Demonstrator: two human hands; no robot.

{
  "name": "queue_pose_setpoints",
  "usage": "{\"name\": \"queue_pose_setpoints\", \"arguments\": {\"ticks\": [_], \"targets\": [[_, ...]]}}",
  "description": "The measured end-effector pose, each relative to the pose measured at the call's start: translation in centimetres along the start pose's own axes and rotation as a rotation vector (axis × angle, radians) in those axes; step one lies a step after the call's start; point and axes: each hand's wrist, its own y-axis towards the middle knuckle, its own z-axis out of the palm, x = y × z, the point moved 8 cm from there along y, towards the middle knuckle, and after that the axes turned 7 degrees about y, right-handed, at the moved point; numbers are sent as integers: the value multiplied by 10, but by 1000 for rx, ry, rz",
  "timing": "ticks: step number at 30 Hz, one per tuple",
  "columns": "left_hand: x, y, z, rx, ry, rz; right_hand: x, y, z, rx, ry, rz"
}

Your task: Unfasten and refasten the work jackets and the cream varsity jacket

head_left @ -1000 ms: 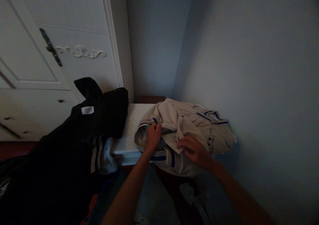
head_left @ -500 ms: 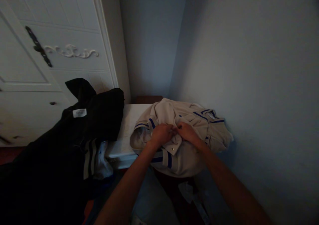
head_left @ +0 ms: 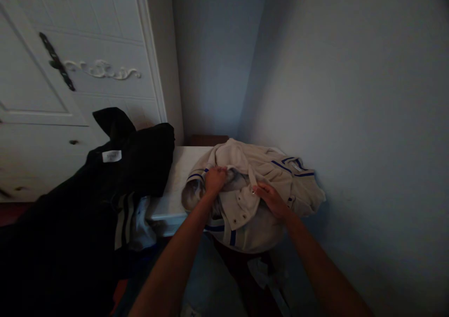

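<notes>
A beige jacket (head_left: 270, 235) with blue stripes lies bunched on a small white table (head_left: 177, 186) against the wall. My left hand (head_left: 215, 179) pinches one edge of its front opening. On the other side, my right hand (head_left: 271, 196) grips the opposite edge, fingers closed beside a metal snap. Between the hands the front gapes, showing a darker inside. A flap with several snaps hangs toward me below the gap. The fingertips of my left hand are partly hidden by cloth.
Black clothing (head_left: 140, 162) with a white label (head_left: 112, 156) is heaped at the left, overlapping the table. Behind it stands a white wardrobe (head_left: 105, 32) with a dark handle. A bare wall (head_left: 351, 97) closes off the right side.
My hands were together at the middle of the jacket. They have moved apart, left hand to the left, right hand right and slightly down, and the front has opened between them.
</notes>
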Motion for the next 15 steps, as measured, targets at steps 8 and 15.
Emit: {"name": "queue_pose_setpoints", "arguments": {"ticks": [8, 15], "targets": [[-46, -23, -15, -64, 186, 174, -21, -18, -9, 5, 212, 58], [-95, -21, 17, 89, 257, 633, -9, -14, 4, 49, 218, 153]]}}
